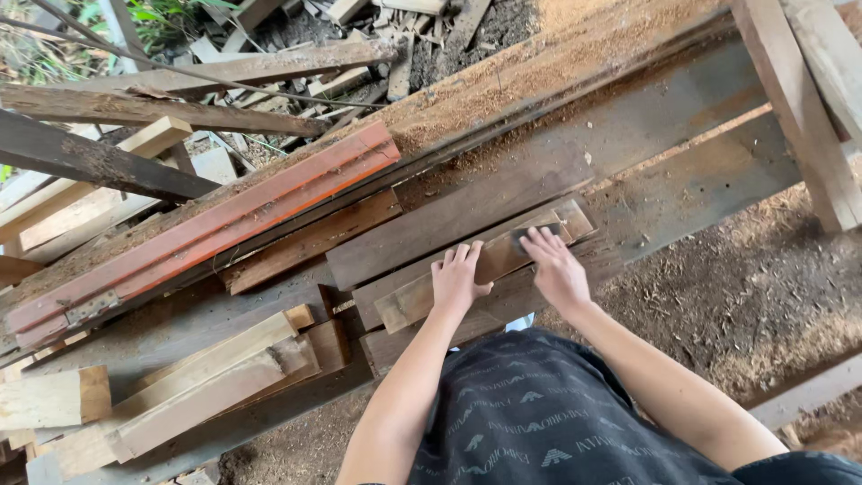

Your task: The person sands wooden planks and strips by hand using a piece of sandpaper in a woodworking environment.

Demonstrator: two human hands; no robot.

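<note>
Both hands lie flat, fingers spread, w/ nothing clenched: left hand presses palm-down on a narrow brown board, right hand presses on the same board just to its right, fingertips at a small dark patch on the wood. Neither hand wraps round anything.

Going left to right: far left, a pale short block sits near the bottom edge. Right of it, a stack of light cut planks lies angled, near side of the bench. Above that, a long reddish-orange beam w/ a metal hinge plate near its left end runs diagonally up to the right. Far behind it, a heap of scrap timber on the ground.

Centre: the narrow brown board rests on top of darker, wider planks, tilted along the same diagonal, about mid-frame, right in front of the person. Sawdust covers the far plank beyond.

Right: grey bench surface, then a pale upright post at the far right. Ground below on the right is dirt w/ sawdust. Person's dark patterned shirt fills the near bottom.
</note>
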